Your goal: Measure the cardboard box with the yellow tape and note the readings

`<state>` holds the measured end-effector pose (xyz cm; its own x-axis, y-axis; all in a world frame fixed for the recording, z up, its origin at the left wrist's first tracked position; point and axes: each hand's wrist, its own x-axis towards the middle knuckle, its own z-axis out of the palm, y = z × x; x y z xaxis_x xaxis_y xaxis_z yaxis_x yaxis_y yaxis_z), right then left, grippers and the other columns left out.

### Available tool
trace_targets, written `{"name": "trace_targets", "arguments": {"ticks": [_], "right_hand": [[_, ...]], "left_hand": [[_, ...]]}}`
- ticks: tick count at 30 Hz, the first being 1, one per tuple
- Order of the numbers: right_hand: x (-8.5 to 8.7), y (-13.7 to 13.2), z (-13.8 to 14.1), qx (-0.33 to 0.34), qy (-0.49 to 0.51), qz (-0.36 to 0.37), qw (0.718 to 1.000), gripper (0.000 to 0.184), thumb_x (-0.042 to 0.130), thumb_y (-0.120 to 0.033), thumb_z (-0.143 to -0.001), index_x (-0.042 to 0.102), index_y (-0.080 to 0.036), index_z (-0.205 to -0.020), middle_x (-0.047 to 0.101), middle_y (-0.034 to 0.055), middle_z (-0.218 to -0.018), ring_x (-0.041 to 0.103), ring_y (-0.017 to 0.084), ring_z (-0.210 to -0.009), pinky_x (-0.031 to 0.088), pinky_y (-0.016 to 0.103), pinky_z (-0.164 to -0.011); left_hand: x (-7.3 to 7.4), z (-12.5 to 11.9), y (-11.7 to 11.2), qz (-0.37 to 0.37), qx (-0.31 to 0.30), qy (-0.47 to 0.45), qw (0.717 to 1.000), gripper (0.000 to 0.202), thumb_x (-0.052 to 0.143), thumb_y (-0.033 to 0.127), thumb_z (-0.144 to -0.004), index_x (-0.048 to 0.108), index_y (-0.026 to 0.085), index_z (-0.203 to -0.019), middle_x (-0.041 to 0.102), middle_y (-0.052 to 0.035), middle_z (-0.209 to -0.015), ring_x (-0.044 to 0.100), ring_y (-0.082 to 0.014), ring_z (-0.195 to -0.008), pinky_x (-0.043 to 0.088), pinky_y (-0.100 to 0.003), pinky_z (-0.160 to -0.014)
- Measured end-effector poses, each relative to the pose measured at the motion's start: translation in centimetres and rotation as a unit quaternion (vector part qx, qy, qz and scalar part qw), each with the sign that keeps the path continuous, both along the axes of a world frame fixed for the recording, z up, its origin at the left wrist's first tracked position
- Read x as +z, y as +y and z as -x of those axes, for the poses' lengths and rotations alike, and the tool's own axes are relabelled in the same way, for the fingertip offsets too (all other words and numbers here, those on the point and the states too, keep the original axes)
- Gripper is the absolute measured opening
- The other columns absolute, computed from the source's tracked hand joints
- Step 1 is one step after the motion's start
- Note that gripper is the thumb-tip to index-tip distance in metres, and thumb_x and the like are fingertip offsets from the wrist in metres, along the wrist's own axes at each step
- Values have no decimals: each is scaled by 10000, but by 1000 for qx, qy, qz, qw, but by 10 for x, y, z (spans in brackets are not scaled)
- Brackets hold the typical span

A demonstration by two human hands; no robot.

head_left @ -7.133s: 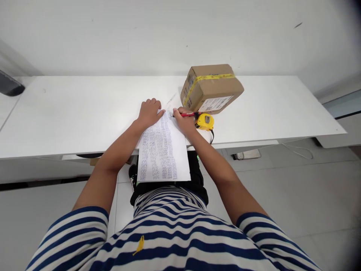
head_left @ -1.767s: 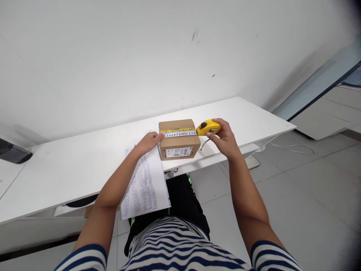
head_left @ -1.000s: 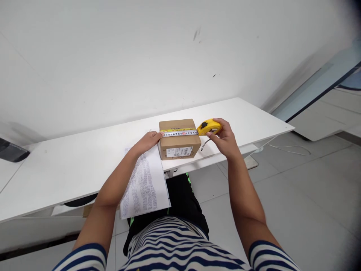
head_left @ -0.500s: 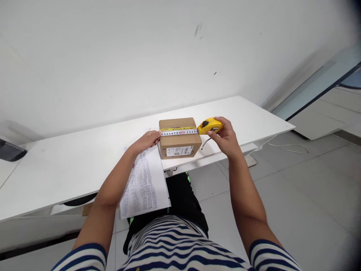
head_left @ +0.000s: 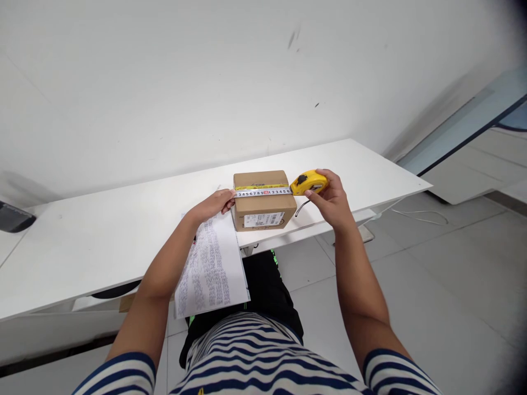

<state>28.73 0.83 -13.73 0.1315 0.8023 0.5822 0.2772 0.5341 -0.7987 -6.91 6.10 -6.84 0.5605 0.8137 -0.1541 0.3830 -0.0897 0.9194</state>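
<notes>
A brown cardboard box (head_left: 263, 205) sits near the front edge of the white table, a printed label (head_left: 263, 219) on its near side. Across its top runs the pulled-out blade (head_left: 263, 192) of a yellow tape measure (head_left: 308, 182). My right hand (head_left: 331, 200) is closed around the tape measure's case, just beyond the box's right edge; a dark wrist cord hangs from it. At the left edge, my left hand (head_left: 216, 204) pinches the blade's end against the box. Below that hand, a sheet of handwritten paper (head_left: 214, 274) hangs over the table's front edge.
The long white table (head_left: 102, 219) stands along a pale wall (head_left: 164, 82). A dark object (head_left: 15, 216) lies at its far left. To the right, a glass-like panel (head_left: 461, 126) leans by the wall, and a thin cable (head_left: 424, 218) trails over the tiled floor.
Hardly anything differs. The tape measure and my right hand sit very slightly further right in the view, as does the box; the blade still lies across the box.
</notes>
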Motion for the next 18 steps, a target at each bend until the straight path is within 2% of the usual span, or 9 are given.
{"name": "trace_targets", "arguments": {"ticks": [11,18], "right_hand": [[1,-1,1,-5,4,7,1000,601,812,-556,-854,550,-487,-1390,573,15,-1413,657,246,-1251,631,465,-1055],[2,-2,2,-4,5,6,1000,609,812,-552,-850,545,-486,-1394,569,15,-1391,653,252,-1235,643,476,-1023]], "left_hand": [[0,1,2,13,-2,-2,1000,419,401,413,-1087,488,213,-730,504,-14,-694,473,-138,-652,431,-317,-728],[0,-1,-1,62,10,-61,996,379,403,346,-1095,491,205,-754,512,-9,-723,490,-122,-663,462,-305,-740]]}}
